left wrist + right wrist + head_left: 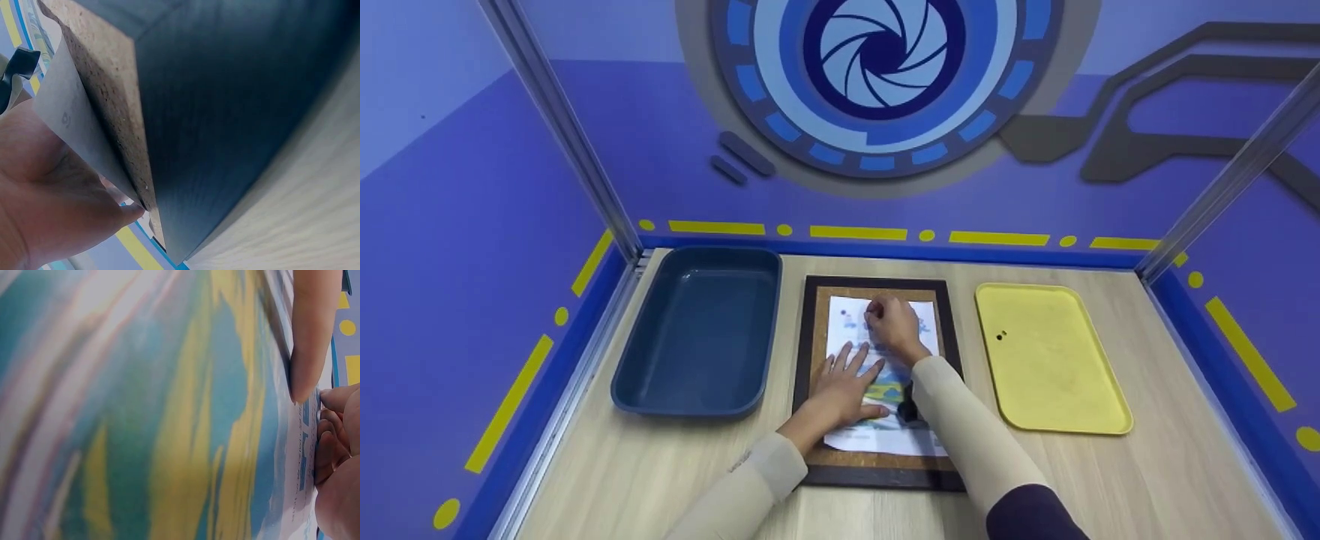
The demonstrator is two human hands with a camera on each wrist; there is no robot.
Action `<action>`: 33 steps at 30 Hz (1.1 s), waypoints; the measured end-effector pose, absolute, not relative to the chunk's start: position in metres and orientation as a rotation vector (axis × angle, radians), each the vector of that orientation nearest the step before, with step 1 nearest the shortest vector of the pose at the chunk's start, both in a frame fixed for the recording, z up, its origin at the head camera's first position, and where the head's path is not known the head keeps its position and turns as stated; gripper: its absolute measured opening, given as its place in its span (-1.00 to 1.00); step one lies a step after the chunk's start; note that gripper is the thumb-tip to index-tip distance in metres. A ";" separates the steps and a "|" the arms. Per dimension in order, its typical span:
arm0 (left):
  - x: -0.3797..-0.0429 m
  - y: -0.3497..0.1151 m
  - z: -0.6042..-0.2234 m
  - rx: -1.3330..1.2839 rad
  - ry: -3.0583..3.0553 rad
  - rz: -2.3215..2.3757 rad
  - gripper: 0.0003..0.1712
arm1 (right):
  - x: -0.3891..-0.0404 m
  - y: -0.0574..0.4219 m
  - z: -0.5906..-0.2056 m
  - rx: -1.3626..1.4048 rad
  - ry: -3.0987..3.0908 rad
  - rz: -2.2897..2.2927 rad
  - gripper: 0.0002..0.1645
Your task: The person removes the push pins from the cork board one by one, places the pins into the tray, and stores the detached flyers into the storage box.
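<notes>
A printed sheet of paper (840, 324) lies on a dark-framed cork board (804, 360). My left hand (844, 390) rests on the sheet with its fingers spread. In the left wrist view the sheet's near edge (67, 107) curls up off the cork (112, 84) beside the hand (50, 185). Higher on the paper, my right hand (894, 322) has its fingers curled, thumb and index finger together at the sheet's upper part. I cannot tell whether a small thing sits between those fingertips. A dark dot (843, 312) marks the sheet's upper left corner.
A deep blue tray (690, 409) stands on the left of the wooden table (1177, 450). On the right, a shallow yellow tray (1057, 360) holds a couple of tiny dark pieces (1000, 337). Blue panels (660, 150) enclose the table's back and sides.
</notes>
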State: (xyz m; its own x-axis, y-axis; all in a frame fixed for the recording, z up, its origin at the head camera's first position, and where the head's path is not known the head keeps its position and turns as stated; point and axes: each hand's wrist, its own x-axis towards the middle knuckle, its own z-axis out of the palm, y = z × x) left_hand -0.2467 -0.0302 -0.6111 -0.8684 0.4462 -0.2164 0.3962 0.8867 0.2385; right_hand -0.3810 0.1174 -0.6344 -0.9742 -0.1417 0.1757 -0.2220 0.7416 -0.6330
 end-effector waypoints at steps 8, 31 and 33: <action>-0.245 -0.030 -0.608 0.642 2.801 0.264 0.05 | -0.383 0.119 -0.636 0.273 -2.830 1.065 -0.94; -0.247 -0.030 -0.611 0.635 2.789 0.266 0.05 | -0.385 0.118 -0.637 0.280 -2.833 1.060 -0.92; -0.246 -0.029 -0.609 0.642 2.796 0.264 0.05 | -0.384 0.118 -0.637 0.270 -2.834 1.049 -0.91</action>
